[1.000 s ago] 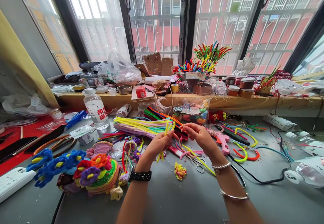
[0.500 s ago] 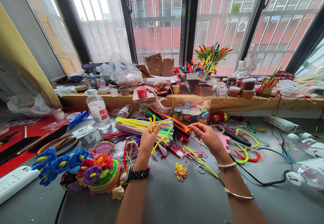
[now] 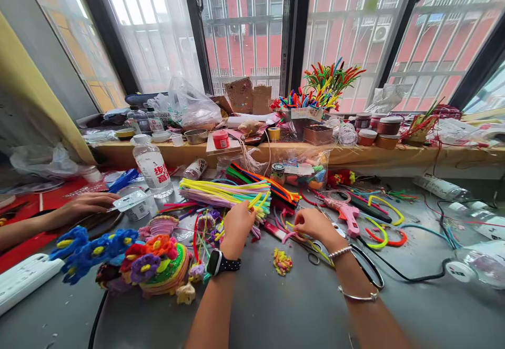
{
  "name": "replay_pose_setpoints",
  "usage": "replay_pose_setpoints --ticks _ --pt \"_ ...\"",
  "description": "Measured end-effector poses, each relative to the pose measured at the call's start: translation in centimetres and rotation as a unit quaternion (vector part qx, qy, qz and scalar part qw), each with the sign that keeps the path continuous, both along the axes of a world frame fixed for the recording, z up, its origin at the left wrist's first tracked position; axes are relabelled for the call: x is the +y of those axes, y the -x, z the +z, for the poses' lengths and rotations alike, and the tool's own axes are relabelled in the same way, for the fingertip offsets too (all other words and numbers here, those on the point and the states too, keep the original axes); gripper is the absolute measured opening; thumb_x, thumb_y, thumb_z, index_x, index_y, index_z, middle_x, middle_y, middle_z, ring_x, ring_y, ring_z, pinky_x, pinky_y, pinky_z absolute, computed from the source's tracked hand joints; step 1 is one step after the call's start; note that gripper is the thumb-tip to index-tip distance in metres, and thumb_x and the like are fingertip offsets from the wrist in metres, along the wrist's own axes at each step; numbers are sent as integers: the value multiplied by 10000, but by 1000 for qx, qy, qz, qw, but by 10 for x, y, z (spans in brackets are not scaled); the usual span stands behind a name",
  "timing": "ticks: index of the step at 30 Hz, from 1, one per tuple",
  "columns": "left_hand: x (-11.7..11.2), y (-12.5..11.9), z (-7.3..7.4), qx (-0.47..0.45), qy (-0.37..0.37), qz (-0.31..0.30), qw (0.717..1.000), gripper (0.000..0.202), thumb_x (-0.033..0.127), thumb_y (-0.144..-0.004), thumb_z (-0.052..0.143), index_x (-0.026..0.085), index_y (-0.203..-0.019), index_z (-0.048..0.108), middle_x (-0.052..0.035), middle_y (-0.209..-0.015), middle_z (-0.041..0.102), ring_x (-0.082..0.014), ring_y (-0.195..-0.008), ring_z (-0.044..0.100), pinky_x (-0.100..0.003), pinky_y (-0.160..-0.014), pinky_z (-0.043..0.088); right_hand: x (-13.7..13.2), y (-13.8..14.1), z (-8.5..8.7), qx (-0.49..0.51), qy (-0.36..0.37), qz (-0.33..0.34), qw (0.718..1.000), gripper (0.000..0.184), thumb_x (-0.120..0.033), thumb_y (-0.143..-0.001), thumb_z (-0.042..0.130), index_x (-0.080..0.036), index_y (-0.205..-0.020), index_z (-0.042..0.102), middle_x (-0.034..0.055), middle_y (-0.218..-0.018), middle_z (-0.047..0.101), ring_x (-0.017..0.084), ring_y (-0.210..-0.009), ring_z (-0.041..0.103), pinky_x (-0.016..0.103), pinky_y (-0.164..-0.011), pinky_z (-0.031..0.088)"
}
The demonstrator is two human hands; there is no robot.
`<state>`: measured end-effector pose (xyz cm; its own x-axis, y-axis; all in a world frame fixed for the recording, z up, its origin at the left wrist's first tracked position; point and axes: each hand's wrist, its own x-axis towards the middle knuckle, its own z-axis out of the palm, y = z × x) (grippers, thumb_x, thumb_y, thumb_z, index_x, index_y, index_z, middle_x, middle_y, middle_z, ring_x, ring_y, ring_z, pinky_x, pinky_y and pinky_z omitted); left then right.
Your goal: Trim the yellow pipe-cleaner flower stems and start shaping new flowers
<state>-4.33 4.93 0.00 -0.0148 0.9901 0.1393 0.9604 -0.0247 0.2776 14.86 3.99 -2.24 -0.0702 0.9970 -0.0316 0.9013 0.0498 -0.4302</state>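
Note:
My left hand (image 3: pixel 239 228), with a black-strapped watch at the wrist, is closed round yellow pipe cleaners (image 3: pixel 258 202) whose ends stick out past the fingers. Just behind it lies a thick bundle of pastel pipe cleaners (image 3: pixel 213 194). My right hand (image 3: pixel 314 228), wearing silver bangles, is low over the table with fingers pinched on a pink pipe cleaner (image 3: pixel 289 236). Under and beside that hand are scissors (image 3: pixel 313 258), their blades partly hidden. A small heap of yellow and pink clippings (image 3: pixel 282 262) lies between my forearms.
At the left, another person's hand (image 3: pixel 84 206) reaches beside a plastic cup (image 3: pixel 136 206). Fuzzy flowers (image 3: pixel 98 254) and a water bottle (image 3: pixel 153 167) stand nearby. A pink glue gun (image 3: pixel 347 215) with a black cord lies right. Jars (image 3: pixel 389 126) line the sill.
My left hand has turned over and lowered beside the bundle. My right hand has dropped from the orange pipe cleaners to the pink one. Another person's hand has entered at the left.

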Motion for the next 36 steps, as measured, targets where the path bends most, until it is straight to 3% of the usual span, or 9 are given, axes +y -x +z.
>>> replay_pose_setpoints --ticks 4,7,12,16,18,21,25,30,36 --pt "1 1 3 -45 -31 -3 999 171 290 -709 422 177 -731 548 -49 -718 603 -174 -671 547 -231 -508 301 -1 2 0 -1 -9 -5 1000 125 -94 -575 533 -168 -577 633 50 -663 646 161 -636 572 214 -509 330" --pt "1 2 7 -155 -73 -42 984 189 317 -700 448 164 -716 559 -31 -682 588 -152 -642 530 -231 -556 335 -1 -1 4 13 -30 -13 999 135 -92 -589 507 -162 -582 622 52 -653 645 162 -631 570 220 -525 338" --pt "1 1 10 -404 -65 -103 907 254 387 -638 536 143 -697 575 -18 -692 586 -141 -663 523 -229 -621 370 -6 -9 23 60 -80 -31 994 124 -139 -645 479 -150 -636 602 58 -699 642 162 -663 568 227 -577 367" --pt "-3 -4 14 -527 -17 -120 841 270 378 -589 598 132 -699 586 -21 -686 590 -135 -668 527 -226 -628 379 -12 -10 39 144 -116 -33 982 137 -238 -695 479 -145 -724 576 45 -729 622 135 -640 546 218 -569 381" --pt "-6 -7 17 -550 7 -129 825 253 366 -592 601 131 -685 593 -15 -647 585 -115 -616 514 -215 -591 370 -15 -6 44 274 -123 -24 954 167 -290 -687 510 -139 -737 561 30 -685 597 115 -570 511 215 -511 370" --pt "-11 -12 21 -559 40 -148 815 233 356 -597 603 138 -677 603 8 -569 556 -73 -503 450 -194 -502 325 -18 5 49 465 -119 -13 877 217 -340 -647 568 -140 -730 551 -15 -594 534 76 -479 427 196 -435 316" --pt "-15 -18 21 -569 84 -178 799 223 350 -603 602 143 -685 607 32 -545 522 -27 -411 319 -183 -419 235 -19 19 49 586 -99 -20 804 228 -329 -605 623 -141 -717 560 -49 -537 481 42 -438 353 177 -409 268" --pt "-17 -25 19 -574 108 -188 789 228 352 -602 609 137 -674 582 56 -501 456 -13 -387 255 -183 -402 194 -16 23 46 633 -94 -26 768 214 -319 -594 644 -149 -704 575 -50 -531 485 35 -430 342 174 -400 256" --pt "-22 -29 25 -579 138 -195 779 236 346 -598 608 125 -679 584 37 -491 483 -24 -384 292 -185 -401 218 -17 24 47 636 -113 -44 762 228 -328 -581 652 -148 -702 583 -32 -588 530 36 -446 359 177 -409 268"
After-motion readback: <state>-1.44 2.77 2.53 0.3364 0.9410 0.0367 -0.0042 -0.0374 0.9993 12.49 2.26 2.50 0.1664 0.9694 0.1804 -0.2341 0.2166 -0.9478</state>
